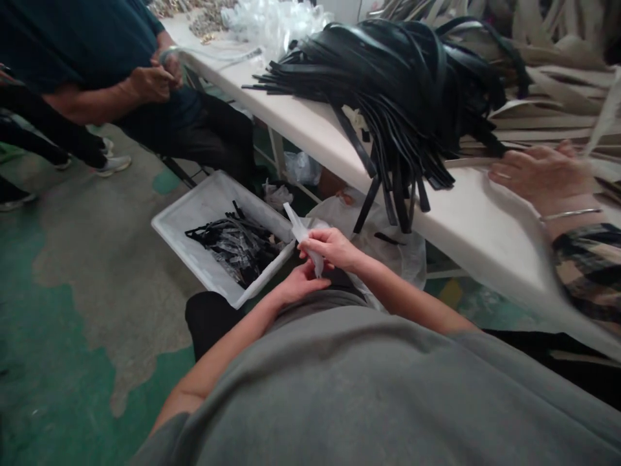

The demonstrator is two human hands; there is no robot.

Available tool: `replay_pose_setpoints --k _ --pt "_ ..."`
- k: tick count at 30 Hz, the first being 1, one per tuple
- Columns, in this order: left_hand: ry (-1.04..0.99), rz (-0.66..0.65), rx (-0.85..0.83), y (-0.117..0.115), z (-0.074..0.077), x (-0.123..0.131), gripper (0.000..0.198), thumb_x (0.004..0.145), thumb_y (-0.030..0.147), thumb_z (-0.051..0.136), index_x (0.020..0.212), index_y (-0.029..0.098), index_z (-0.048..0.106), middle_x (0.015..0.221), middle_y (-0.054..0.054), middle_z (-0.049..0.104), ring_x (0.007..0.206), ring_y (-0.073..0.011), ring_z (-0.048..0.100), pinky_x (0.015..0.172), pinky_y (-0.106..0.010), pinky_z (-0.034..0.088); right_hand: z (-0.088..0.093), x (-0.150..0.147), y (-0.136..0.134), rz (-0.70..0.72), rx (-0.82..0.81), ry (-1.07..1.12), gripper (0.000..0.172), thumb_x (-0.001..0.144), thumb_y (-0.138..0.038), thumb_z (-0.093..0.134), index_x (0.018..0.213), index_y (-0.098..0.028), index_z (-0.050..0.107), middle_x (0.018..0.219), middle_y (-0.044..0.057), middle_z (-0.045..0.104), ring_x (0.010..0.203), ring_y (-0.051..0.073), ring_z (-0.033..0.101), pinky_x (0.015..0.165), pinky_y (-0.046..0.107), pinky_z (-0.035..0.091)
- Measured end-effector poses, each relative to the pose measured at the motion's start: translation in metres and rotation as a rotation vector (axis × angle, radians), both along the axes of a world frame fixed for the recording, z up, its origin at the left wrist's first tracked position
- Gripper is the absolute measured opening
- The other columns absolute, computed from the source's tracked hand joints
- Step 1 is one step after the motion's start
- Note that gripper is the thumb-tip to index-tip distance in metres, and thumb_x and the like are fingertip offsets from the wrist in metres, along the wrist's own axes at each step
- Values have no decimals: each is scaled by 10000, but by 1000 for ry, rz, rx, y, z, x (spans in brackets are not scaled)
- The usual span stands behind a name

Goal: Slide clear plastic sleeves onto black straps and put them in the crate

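Note:
In front of my waist, a narrow strip-like translucent white plastic bag (297, 223) is held at a slant, its upper end sticking out past my fingers. My right hand (334, 247) is closed on its middle, thumb and fingers pinching it. Just below, my left hand (301, 283) curls around the lower end, with the thumb lying along it; its other fingers are partly hidden. Whether anything is inside the plastic cannot be made out. Near my hands stands a white plastic bin (194, 262) with black straps (237, 243), some apparently in clear plastic.
A pile of black straps (388, 84) hangs over the white table (310, 126). Clear plastic bags (276, 22) and beige straps (557, 84) lie farther along. One co-worker's hands (152, 81) are at the left; another's hand (543, 175) rests at the right. A white sack (407, 259) is below the table.

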State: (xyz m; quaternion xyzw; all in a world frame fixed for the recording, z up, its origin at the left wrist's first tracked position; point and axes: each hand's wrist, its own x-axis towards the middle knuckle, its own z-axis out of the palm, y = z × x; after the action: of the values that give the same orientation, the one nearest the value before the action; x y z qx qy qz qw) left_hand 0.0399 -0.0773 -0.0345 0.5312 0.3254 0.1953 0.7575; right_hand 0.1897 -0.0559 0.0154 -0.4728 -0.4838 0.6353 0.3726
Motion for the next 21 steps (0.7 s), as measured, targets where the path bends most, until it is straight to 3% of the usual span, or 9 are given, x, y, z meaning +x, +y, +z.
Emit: replay_pose_setpoints --k 2,6,10,12,14,17,21 --pt "-8 -31 -21 -3 5 2 371 767 428 689 1007 146 683 891 -90 717 891 -228 649 880 -379 475 3 -5 9 -30 -35 64 216 782 -376 670 755 -161 663 684 -3 688 506 92 584 449 179 444" --pt "26 -82 -23 -12 15 -12 412 873 505 515 949 124 653 635 -15 605 582 -132 542 644 -285 452 -12 2 10 -185 -219 286 206 819 -350 659 792 -147 657 670 19 698 509 92 604 480 179 484" --pt "139 -194 56 -21 16 -34 384 901 488 470 943 146 640 653 7 567 581 -117 506 596 -255 407 -28 9 -4 -355 -517 540 130 883 -263 569 817 -166 624 682 11 707 557 100 639 545 196 529" --pt "197 -242 87 -24 13 -43 371 907 477 461 939 158 647 659 11 563 588 -115 493 594 -250 390 -30 10 -9 -409 -588 581 129 890 -233 533 812 -169 613 670 7 701 554 102 639 549 201 530" --pt "248 -246 102 -24 9 -54 373 913 475 447 934 162 649 655 13 555 593 -117 486 600 -251 384 -28 9 -8 -428 -569 585 131 878 -243 535 792 -170 602 662 6 691 545 103 630 555 206 526" --pt "318 -205 103 -24 2 -73 385 912 493 435 932 164 634 657 11 550 605 -127 499 607 -255 397 -22 7 2 -422 -404 567 150 829 -303 597 751 -177 579 649 -7 664 541 102 602 563 209 511" --pt "405 -107 109 -26 -12 -101 387 911 507 418 945 173 610 664 7 565 598 -133 520 597 -256 414 -8 -8 15 -288 -150 519 180 738 -314 705 743 -181 584 650 -29 632 571 96 566 564 202 468"
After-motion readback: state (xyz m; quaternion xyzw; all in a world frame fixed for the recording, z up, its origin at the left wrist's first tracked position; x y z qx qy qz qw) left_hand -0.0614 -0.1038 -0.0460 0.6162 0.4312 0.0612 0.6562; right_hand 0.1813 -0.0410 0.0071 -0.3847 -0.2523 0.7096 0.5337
